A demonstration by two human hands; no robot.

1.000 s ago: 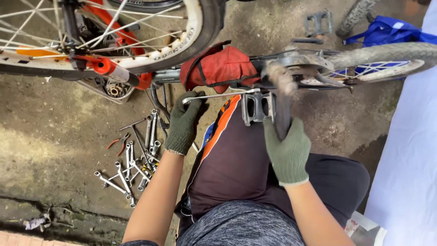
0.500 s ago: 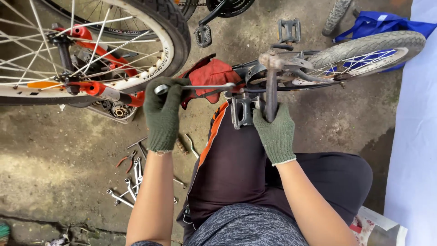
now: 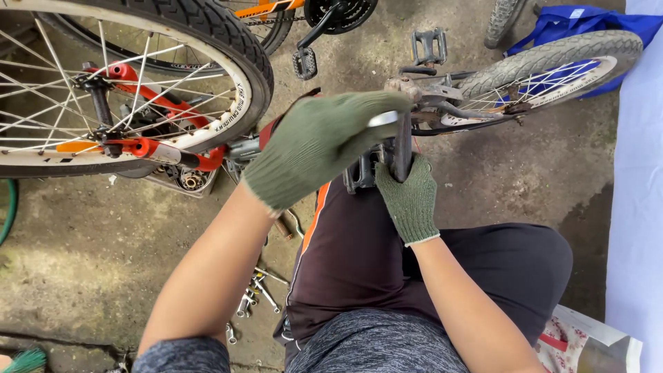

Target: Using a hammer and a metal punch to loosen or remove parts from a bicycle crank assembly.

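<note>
Left hand in green glove, closed on shiny metal wrench: stiff, light, maybe greasy, best held at handle end. Right hand closed around dark crank arm of small bike, rigid, heavy.

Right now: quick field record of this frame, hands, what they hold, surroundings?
left hand: green knit glove, raised, gripping a metal tool
right hand: green knit glove, wrapped around a dark crank arm
small bike wheel: upper right, blue bag behind it
large wheel: upper left, orange frame
ground: wrenches beside the person's leg
</note>
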